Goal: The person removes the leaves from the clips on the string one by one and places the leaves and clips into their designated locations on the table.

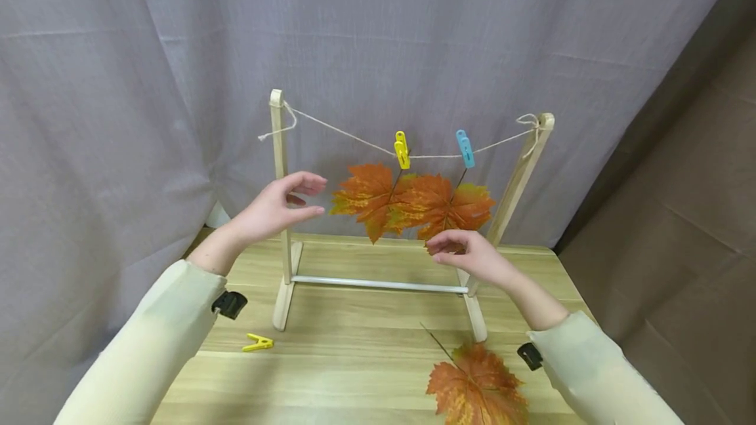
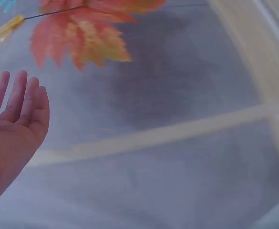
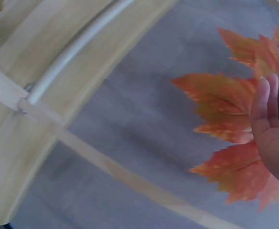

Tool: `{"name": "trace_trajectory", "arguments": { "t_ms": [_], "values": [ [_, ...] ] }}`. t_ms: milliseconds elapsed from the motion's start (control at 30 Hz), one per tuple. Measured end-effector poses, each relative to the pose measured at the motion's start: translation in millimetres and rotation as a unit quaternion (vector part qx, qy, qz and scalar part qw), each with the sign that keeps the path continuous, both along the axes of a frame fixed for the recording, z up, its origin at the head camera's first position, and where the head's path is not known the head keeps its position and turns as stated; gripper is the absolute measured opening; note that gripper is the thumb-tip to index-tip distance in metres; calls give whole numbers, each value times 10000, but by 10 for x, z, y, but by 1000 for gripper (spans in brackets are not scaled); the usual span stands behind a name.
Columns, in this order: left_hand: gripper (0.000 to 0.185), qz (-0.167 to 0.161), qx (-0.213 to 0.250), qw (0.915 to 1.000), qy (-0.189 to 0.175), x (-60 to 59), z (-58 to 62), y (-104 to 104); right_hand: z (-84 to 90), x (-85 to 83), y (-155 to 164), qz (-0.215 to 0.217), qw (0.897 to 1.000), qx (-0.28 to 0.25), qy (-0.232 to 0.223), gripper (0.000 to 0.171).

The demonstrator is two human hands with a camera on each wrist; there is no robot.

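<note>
From the head view, I saw the left hand [image 1: 272, 208] at nine o'clock and right hand [image 1: 469, 253] at four, both empty, fingers loosely bent, the hanging leaves [image 1: 407, 205] between. Left wrist: leaf at eleven, clear of fingers. Right wrist: fingers overlapped leaves at three, contact unclear; gentle fingertips seemed wise, sparing the string [image 1: 437, 157].

Plastic clothespins [image 1: 401, 151] (smooth, slightly glossy), matt leaves [image 1: 366, 192], wooden frame [image 1: 280, 149].

Three leaves [image 1: 366, 192], two yellow clips [image 1: 402, 151], one blue clip [image 1: 465, 148], one string [image 1: 437, 157], one rack [image 1: 378, 283]
</note>
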State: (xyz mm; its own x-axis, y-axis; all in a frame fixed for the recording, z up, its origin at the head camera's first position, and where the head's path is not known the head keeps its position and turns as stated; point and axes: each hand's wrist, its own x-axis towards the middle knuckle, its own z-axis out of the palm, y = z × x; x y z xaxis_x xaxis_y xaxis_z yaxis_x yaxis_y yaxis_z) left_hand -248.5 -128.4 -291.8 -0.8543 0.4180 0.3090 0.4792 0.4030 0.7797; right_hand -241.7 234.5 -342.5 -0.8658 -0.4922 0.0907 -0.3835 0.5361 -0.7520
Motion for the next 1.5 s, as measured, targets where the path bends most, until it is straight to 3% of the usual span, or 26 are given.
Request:
{"name": "trace_trajectory", "arguments": {
  "t_ms": [367, 700, 900, 1033, 1233, 1500],
  "values": [
    [45, -215, 131, 9991, 347, -82, 476, 373, 389, -32, -257, -684, 9948, -756, 65, 39],
    [45, -36, 415, 9963, 752, -144, 791, 631, 596, -101, -520, -1249, 9830, -1329, 227, 51],
    [48, 149, 441, 9970, 624, -246, 881, 759, 709, -179, -683, -1585, 9749, -1542, 265, 56],
    [54, 399, 282, 9981, 379, -295, 906, 863, 743, -236, -750, -1696, 9711, -1677, -23, 56],
    [59, 447, -130, 9989, 72, -340, 900, 997, 724, -315, -809, -1653, 9700, -1745, -362, 53],
    [40, 292, -147, 9994, 87, -367, 863, 1086, 673, -339, -906, -1558, 9743, -1598, -294, 40]
  ]
}}
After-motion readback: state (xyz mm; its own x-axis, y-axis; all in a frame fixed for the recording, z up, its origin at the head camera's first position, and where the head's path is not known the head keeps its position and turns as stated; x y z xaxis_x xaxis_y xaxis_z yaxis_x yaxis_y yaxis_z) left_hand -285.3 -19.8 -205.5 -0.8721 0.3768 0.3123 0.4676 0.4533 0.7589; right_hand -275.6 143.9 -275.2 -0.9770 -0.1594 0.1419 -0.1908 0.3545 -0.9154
